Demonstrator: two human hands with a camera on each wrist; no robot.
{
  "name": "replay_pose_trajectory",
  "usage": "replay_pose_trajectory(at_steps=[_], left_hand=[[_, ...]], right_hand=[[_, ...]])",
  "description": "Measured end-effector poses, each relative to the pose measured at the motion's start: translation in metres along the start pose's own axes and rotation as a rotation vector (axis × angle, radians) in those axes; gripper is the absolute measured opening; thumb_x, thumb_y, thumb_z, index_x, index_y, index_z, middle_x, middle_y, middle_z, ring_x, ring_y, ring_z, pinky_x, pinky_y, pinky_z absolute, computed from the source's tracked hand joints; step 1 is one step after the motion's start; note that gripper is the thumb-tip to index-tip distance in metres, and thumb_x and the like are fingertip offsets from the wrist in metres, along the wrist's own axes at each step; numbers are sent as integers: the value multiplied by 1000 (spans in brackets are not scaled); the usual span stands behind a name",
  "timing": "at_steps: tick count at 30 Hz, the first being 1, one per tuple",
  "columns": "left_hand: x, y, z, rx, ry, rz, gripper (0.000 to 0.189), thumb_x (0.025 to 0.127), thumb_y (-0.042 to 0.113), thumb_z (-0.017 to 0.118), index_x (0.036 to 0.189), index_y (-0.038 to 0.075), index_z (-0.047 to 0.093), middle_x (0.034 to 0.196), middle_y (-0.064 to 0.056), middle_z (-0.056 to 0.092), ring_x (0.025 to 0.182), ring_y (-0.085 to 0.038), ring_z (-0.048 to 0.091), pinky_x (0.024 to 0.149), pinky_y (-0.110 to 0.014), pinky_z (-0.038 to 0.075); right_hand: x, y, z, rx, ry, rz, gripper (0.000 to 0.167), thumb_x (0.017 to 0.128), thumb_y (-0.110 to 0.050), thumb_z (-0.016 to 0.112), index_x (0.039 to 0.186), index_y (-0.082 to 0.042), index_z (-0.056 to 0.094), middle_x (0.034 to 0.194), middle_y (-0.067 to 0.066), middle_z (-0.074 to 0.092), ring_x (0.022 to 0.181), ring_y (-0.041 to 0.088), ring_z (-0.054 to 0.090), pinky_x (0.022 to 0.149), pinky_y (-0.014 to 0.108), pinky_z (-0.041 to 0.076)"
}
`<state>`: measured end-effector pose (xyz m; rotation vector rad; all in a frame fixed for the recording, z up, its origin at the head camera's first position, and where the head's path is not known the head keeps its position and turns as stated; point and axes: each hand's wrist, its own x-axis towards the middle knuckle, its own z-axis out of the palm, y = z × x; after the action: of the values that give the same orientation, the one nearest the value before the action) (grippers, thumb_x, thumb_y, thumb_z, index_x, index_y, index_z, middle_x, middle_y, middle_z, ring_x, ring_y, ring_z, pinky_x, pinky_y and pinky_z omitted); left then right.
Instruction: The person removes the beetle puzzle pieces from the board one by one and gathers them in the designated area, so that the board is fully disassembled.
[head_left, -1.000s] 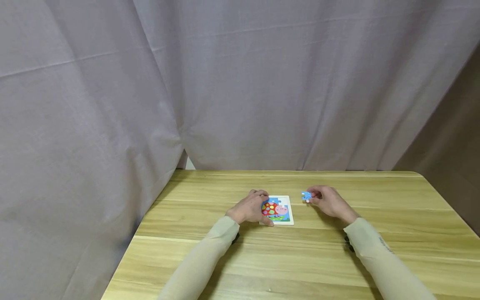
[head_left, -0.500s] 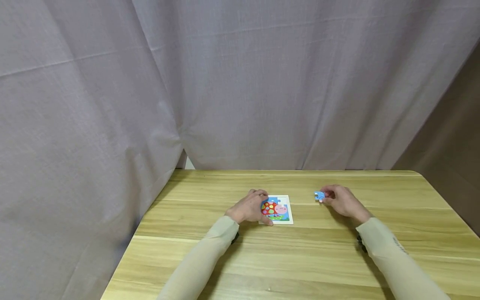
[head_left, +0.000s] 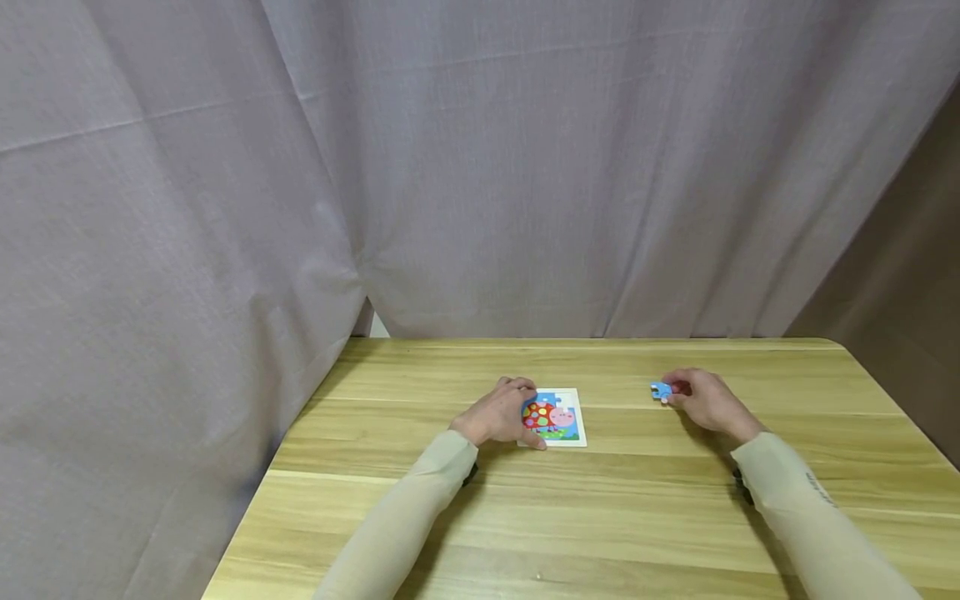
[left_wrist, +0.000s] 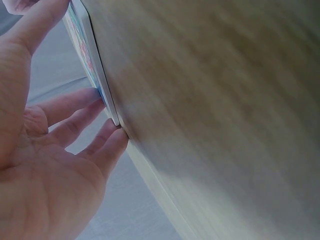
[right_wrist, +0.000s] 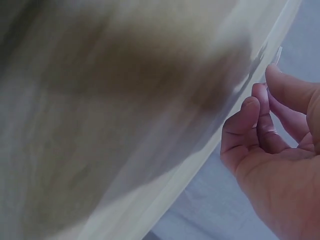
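A small square jigsaw puzzle (head_left: 561, 419) in a white frame lies flat on the table, showing a pink face and a red spotted body. Bare white backing shows at its far right corner. My left hand (head_left: 500, 414) holds the puzzle by its left side, thumb at the near edge and fingers at the far left. In the left wrist view, fingertips (left_wrist: 120, 132) meet the frame's edge (left_wrist: 102, 75) and the tabletop. Off to the right, my right hand (head_left: 705, 402) pinches a blue jigsaw piece (head_left: 660, 391) between thumb and fingers. Its thin edge (right_wrist: 279, 54) shows past the thumb in the right wrist view.
The wood-grain table (head_left: 570, 517) extends around both hands. Behind its far edge hangs a grey curtain (head_left: 525, 167), which also runs down the left side. Dark bands (head_left: 469, 475) sit under both wrists.
My right hand has moved to the right, away from the puzzle, carrying the blue jigsaw piece. The left hand and the puzzle have stayed in place.
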<state>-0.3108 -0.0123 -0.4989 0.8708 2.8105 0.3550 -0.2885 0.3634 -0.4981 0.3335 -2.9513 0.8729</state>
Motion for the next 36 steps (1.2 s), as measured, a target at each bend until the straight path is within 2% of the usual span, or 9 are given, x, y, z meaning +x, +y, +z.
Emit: replay_pose_trajectory(at_steps=[13, 23, 36], left_hand=[[-2, 1, -3, -9, -8, 0, 93, 83, 54, 94, 157, 11, 59, 169, 2, 49, 152, -21, 46, 126, -31, 46], [-1, -1, -3, -10, -6, 15, 92, 83, 55, 94, 155, 10, 60, 169, 1, 50, 152, -23, 46, 127, -32, 45], [-1, 0, -2, -10, -5, -3, 94, 82, 53, 95, 157, 10, 58, 170, 2, 48, 152, -22, 46, 127, -31, 45]], right_hand=[[1, 15, -4, -26, 8, 27, 28, 97, 1, 72, 121, 16, 70, 99, 21, 75, 92, 23, 67, 79, 29, 53], [1, 19, -4, -28, -12, 49, 29, 99, 1, 70, 123, 16, 70, 103, 24, 75, 94, 28, 69, 82, 38, 56], [1, 19, -6, -11, -23, 65, 32, 99, 0, 69, 126, 18, 68, 104, 24, 75, 94, 26, 68, 76, 26, 52]])
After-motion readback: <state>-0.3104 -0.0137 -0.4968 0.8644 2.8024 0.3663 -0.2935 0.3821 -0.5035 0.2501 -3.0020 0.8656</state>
